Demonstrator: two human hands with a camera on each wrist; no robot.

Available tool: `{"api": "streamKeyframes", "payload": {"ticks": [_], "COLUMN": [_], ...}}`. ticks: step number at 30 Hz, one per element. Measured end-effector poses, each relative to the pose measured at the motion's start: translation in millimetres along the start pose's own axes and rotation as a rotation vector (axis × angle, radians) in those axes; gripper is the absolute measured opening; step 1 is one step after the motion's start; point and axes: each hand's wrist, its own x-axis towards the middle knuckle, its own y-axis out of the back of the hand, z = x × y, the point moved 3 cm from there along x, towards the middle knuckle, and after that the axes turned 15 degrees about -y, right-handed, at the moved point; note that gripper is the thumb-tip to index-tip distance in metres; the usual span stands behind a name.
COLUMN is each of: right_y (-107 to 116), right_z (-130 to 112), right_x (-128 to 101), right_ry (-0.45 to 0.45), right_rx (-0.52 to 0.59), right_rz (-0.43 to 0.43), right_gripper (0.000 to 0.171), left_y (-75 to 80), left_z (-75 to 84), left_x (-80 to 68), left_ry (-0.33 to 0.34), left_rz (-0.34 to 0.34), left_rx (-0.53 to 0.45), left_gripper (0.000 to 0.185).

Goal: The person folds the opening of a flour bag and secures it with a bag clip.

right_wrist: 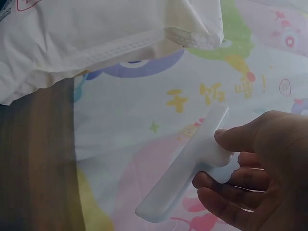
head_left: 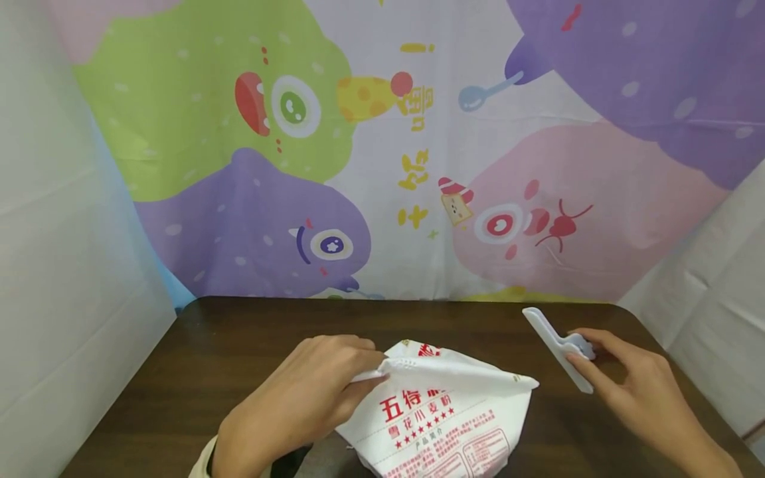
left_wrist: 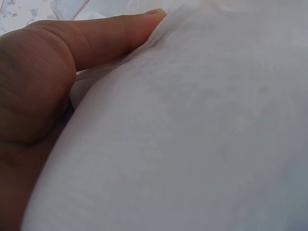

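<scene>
A white paper flour bag (head_left: 442,418) with red print lies on the dark wooden table (head_left: 227,352), its top folded flat. My left hand (head_left: 311,398) pinches the folded top edge at its left end; in the left wrist view the thumb (left_wrist: 110,36) lies on the bag's white paper (left_wrist: 192,134). My right hand (head_left: 633,378) grips a long white plastic sealing clip (head_left: 558,348) just right of the bag. In the right wrist view the fingers (right_wrist: 231,192) curl round the clip (right_wrist: 185,168), with the bag's folded corner (right_wrist: 192,33) above.
A colourful cartoon cloth (head_left: 418,153) hangs behind the table. White panels (head_left: 66,265) close in the left and right sides. The table's rounded back corners show at left and right.
</scene>
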Motion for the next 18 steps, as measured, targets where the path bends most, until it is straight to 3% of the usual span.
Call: {"api": "streamKeyframes", "payload": {"ticks": [18], "right_y": [6.8], "right_z": [-13.0], "right_x": [-3.9], "right_ry": [0.013], "right_rx": [0.025], "right_rz": [0.002], "right_gripper": [0.05], "left_y": [-0.2], "left_z": [-0.7], "left_x": [1.2], "left_ry": [0.008], "left_rz": [-0.007], "left_rx": [-0.014], "left_gripper": [0.012]}}
